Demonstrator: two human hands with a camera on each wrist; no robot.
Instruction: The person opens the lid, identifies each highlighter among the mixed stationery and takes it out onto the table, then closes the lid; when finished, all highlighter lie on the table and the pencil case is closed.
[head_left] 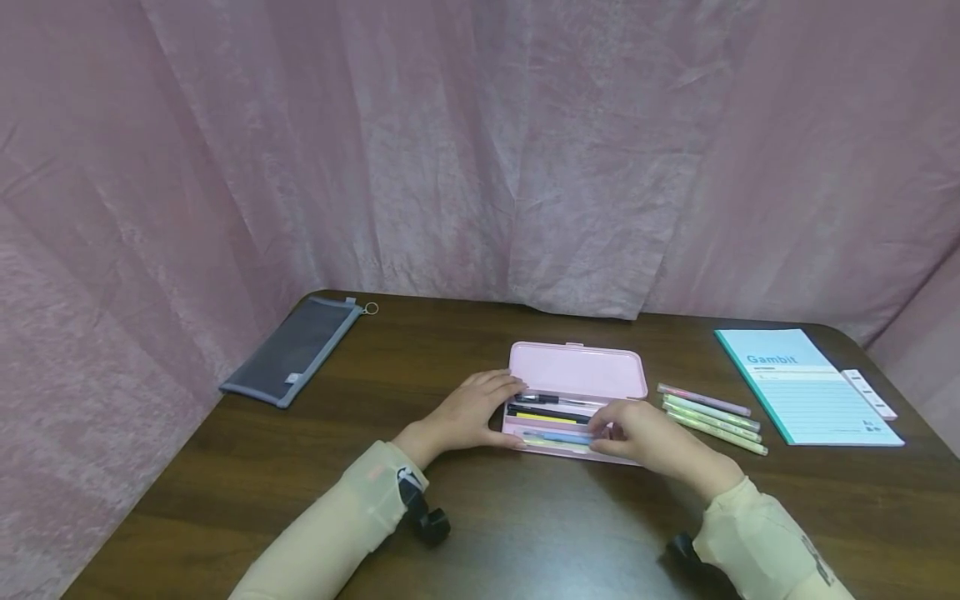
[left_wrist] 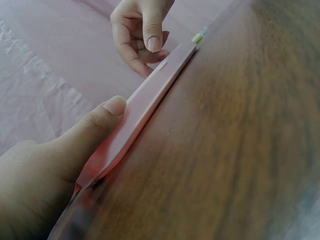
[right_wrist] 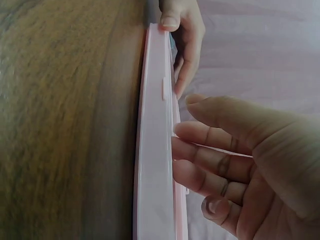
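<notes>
A pink pencil case lies on the table with its lid folded back. Inside are several pens, among them a black pen, a yellow one and a blue one. My left hand holds the case's left end, thumb against the front wall and fingers toward the hinge side. Over the right part of the case hovers my right hand, fingers loosely bent and thumb apart from them. Nothing shows between them; their tips reach to or over the case's edge.
Right of the case lie several pastel pens side by side. Beyond them is a notepad with a white card-like item partly beside it. A dark mesh zip pouch rests at the back left. Pink curtains hang behind the table.
</notes>
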